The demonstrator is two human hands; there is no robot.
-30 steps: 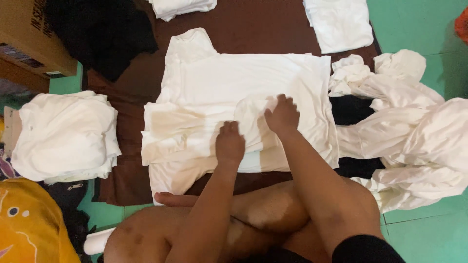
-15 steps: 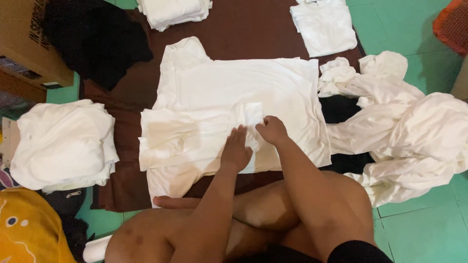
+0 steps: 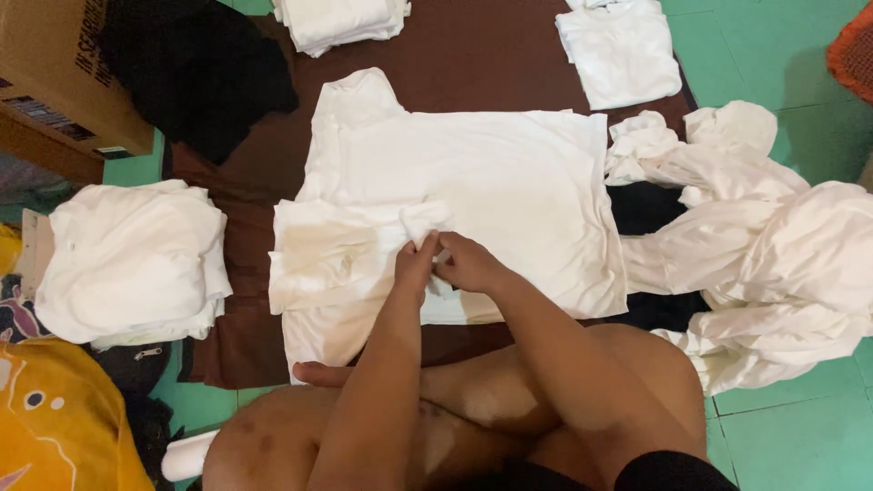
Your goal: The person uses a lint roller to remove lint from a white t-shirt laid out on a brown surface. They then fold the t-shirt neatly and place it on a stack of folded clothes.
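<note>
White shirt [image 3: 491, 173]: spread flat on brown mat [image 3: 491, 55].
Left hand [image 3: 416, 264]: pinching a shirt fold.
Right hand [image 3: 468, 265]: gripping the same fold, touching the left.

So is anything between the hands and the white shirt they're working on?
Nothing visible. The left hand and right hand are already on the white shirt, pinching a small fold near its lower middle.

The floor [image 3: 782, 427] is made of green tiles with thin pale joints. A dark brown mat [image 3: 491, 55] lies spread on it. At the upper left stands a brown cardboard box [image 3: 55, 82]. An orange woven thing [image 3: 855, 50] shows at the upper right edge. The light is soft and even.
</note>
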